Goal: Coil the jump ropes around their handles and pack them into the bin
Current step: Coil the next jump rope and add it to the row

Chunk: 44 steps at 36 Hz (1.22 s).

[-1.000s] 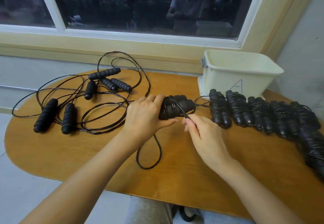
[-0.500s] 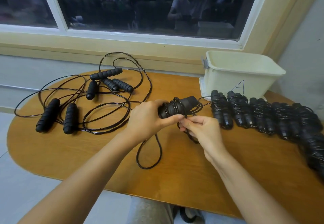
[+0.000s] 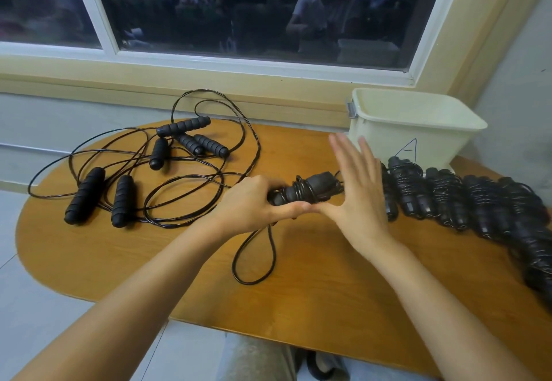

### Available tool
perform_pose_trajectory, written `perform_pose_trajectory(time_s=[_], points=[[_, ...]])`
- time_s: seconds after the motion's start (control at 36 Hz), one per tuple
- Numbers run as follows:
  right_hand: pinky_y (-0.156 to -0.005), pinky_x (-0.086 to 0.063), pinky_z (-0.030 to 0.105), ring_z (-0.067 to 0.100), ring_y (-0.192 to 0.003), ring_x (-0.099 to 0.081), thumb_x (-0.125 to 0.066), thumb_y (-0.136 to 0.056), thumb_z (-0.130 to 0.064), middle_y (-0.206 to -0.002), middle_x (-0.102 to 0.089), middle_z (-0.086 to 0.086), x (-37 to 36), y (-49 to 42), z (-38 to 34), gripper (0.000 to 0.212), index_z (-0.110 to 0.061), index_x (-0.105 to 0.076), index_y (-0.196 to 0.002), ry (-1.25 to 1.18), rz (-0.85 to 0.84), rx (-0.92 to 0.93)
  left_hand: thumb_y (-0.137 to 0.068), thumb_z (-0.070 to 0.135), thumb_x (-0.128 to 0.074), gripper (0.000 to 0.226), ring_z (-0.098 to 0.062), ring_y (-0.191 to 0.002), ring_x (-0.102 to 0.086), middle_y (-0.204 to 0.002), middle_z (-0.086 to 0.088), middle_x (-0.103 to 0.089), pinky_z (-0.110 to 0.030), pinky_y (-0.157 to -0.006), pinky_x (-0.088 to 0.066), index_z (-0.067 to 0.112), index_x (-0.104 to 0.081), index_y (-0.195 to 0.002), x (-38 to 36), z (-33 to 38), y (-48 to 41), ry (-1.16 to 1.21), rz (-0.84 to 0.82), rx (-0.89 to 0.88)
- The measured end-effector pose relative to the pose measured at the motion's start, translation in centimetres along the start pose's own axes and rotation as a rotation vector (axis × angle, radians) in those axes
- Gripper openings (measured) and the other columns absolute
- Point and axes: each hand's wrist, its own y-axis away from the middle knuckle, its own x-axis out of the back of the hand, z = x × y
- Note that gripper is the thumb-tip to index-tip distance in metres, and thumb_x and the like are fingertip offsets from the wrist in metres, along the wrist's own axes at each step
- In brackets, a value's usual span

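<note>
Ribbed black handles [image 3: 322,182], glossy cord [image 3: 300,193] (tightly coiled)

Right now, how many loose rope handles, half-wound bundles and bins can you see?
Loose handles: 6
Half-wound bundle: 1, gripped by the left hand
Bin: 1
Total: 8

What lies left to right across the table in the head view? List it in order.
From the left: loose jump ropes → left hand → half-coiled rope bundle → right hand → row of coiled ropes. The bin overlaps these, so it is left out.
</note>
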Motion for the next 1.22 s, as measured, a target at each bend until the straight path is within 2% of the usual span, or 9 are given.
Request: perform_pose_trajectory(time_s=[0.17,0.31,0.47,0.64,0.81,0.89,1.0,1.11,1.22], points=[[-0.121,-0.005,0.056,0.009,-0.143,-0.036,-0.062,-0.081,-0.048,-0.156,-0.035,-0.013,1.1,-0.8,1.1,0.084,-0.034,-0.022,-0.154,0.089,-0.33,0.443,-0.076,0.07,-0.056,0.056,-0.014,-0.061,-0.06,-0.073,-0.002,-0.068,-0.026,-0.054,-0.045,0.018,-0.068,-0.093,0.8,0.9,-0.6,-0.049,-0.206,-0.024],[-0.113,-0.03,0.02,-0.014,-0.12,-0.049,-0.074,-0.08,-0.038,-0.126,-0.061,-0.023,1.4,-0.2,0.6,0.049,-0.04,-0.058,-0.127,-0.322,-0.37,0.142,-0.074,0.074,-0.032,0.082,-0.002,-0.077,-0.067,-0.095,-0.002,-0.07,-0.021,-0.071,-0.053,0.017,-0.059,-0.127,3.3,1.5,-1.1,0.214,-0.296,0.234],[-0.083,-0.05,0.013,-0.006,-0.102,-0.063,-0.077,-0.081,-0.01,-0.108,-0.068,-0.018,1.4,-0.1,0.2,0.047,-0.041,-0.06,-0.112,-0.717,-0.112,-0.279,-0.084,0.08,-0.017,0.094,-0.022,-0.1,-0.069,-0.12,-0.014,-0.069,-0.032,-0.091,-0.056,0.007,-0.056,-0.129,2.2,0.6,-0.8,1.158,-0.15,0.365],[-0.094,-0.055,0.035,0.008,-0.106,-0.068,-0.076,-0.083,-0.014,-0.112,-0.073,-0.003,0.1,0.0,-0.2,0.039,-0.021,-0.065,-0.119,-0.945,0.048,-0.554,-0.082,0.051,-0.056,0.053,-0.011,-0.107,-0.067,-0.115,0.01,-0.067,-0.031,-0.091,-0.054,0.049,-0.042,-0.132,-3.1,3.3,0.0,0.839,0.061,0.168],[-0.097,-0.053,0.036,0.007,-0.107,-0.066,-0.078,-0.082,-0.023,-0.114,-0.071,-0.007,-0.8,-0.4,1.0,0.036,-0.03,-0.065,-0.115,-0.849,0.066,-0.55,-0.089,0.014,-0.07,0.089,-0.022,-0.069,-0.067,-0.088,-0.008,-0.073,-0.031,-0.068,-0.057,0.044,-0.015,-0.152,-4.7,1.8,-1.8,0.873,-0.058,0.074],[-0.101,-0.052,0.036,0.006,-0.117,-0.062,-0.077,-0.079,-0.033,-0.127,-0.067,-0.004,-1.5,-0.5,2.2,0.063,-0.022,-0.056,-0.138,-0.858,0.035,-0.568,-0.092,0.013,-0.067,0.085,-0.012,-0.057,-0.056,-0.08,-0.002,-0.071,-0.023,-0.058,-0.048,0.038,-0.013,-0.154,-4.7,0.9,-3.2,0.806,-0.095,0.085],[-0.109,-0.039,0.029,0.0,-0.136,-0.038,-0.067,-0.077,-0.054,-0.151,-0.04,-0.016,-2.4,-0.8,3.7,0.086,-0.042,-0.028,-0.152,-0.705,-0.056,-0.519,-0.096,0.013,-0.061,0.078,-0.006,-0.051,-0.041,-0.071,0.008,-0.069,-0.018,-0.05,-0.036,0.037,-0.014,-0.153,-4.6,-0.4,-5.1,0.746,-0.206,0.085],[-0.086,-0.039,0.003,-0.028,-0.108,-0.043,-0.056,-0.09,-0.05,-0.124,-0.039,-0.041,-3.1,-0.9,4.8,0.074,-0.046,-0.017,-0.152,-0.549,-0.12,-0.432,-0.096,0.014,-0.06,0.075,-0.005,-0.048,-0.037,-0.066,0.008,-0.067,-0.017,-0.046,-0.032,0.032,-0.015,-0.154,-4.6,-1.8,-6.8,0.694,-0.313,0.079],[-0.094,-0.043,0.018,-0.007,-0.114,-0.051,-0.049,-0.087,-0.056,-0.124,-0.047,-0.032,-4.1,-0.6,5.5,0.074,-0.043,-0.017,-0.152,-0.508,-0.121,-0.432,-0.098,0.002,-0.054,0.067,0.002,-0.046,-0.05,-0.06,0.004,-0.067,-0.01,-0.048,-0.038,0.022,-0.019,-0.151,-4.7,-1.6,-7.7,0.699,-0.341,0.039]])
